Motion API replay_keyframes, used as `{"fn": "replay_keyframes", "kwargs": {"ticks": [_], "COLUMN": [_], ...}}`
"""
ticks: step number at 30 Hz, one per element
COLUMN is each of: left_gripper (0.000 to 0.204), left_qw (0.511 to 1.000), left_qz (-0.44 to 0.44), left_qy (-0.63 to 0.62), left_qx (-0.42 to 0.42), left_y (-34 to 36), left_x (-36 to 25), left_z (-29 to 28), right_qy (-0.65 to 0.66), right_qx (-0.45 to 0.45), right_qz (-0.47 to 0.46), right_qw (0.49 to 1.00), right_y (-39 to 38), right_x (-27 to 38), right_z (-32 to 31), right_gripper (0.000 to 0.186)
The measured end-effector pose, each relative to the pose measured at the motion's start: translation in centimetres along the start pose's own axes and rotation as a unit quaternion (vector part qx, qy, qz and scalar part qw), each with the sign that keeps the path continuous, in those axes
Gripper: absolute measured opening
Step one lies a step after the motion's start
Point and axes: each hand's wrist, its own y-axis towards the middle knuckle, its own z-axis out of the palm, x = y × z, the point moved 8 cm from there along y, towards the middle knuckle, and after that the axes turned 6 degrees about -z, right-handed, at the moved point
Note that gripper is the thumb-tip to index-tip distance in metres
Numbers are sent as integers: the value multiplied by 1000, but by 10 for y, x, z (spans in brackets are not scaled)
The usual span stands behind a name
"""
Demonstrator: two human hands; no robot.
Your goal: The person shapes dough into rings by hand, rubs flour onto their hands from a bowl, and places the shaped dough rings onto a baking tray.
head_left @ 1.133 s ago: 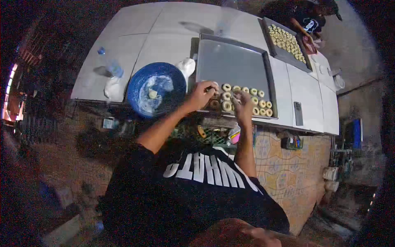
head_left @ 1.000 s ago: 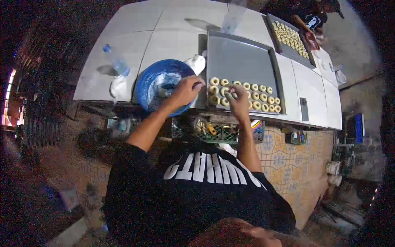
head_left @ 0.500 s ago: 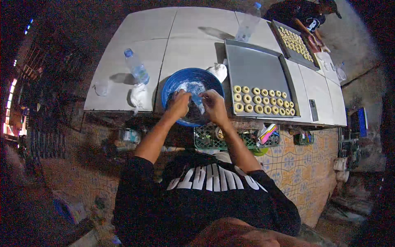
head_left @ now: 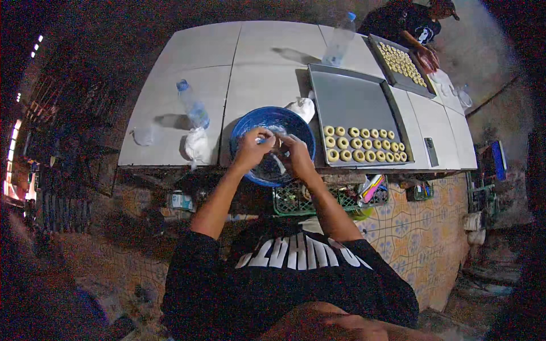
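A blue basin point(head_left: 239, 120) with white powder or dough residue on its inner wall sits at the table's front edge. Over it, my left hand point(head_left: 253, 150) is closed, thumb and fingers bent together. My right hand point(head_left: 296, 154) meets it from the other side with curled fingers. The fingertips of both nearly touch above the basin's middle; whatever is between them is too small to make out. Right of the basin, a grey metal tray point(head_left: 355, 94) carries rows of pale dough rings point(head_left: 369, 154) along its near side.
A tied white bag point(head_left: 196, 145) and a clear plastic bottle point(head_left: 194, 108) stand left of the basin. Behind it are another white bag point(head_left: 301, 108) and bottle point(head_left: 340, 42). A phone point(head_left: 431, 152) lies at right. A co-worker's hands point(head_left: 427, 58) are at a second filled tray point(head_left: 401, 65).
My two hands have come closer together and their fingertips have risen over the basin. The whole view has shifted slightly. The dough rings on the near tray look the same.
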Motion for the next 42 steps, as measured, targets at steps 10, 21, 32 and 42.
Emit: {"fn": "replay_keyframes", "kwargs": {"ticks": [10,21,32,42], "left_gripper": [25,33,18,17], "left_qw": [990,974,988,974], "left_qz": [-71,167,72,134], "left_qy": [-84,147,133,141], "left_qx": [91,49,18,112], "left_y": [-3,-2,7,-5], "left_x": [-65,-157,-151,-161], "left_z": [21,16,19,29], "right_qy": [31,180,32,-44], "right_qx": [-61,-38,-89,-30], "right_qz": [18,124,-6,20], "right_qw": [997,975,996,998], "right_y": [15,9,7,-4], "right_x": [32,26,89,75], "right_z": [-41,-73,-88,-85], "right_gripper": [27,26,43,24]}}
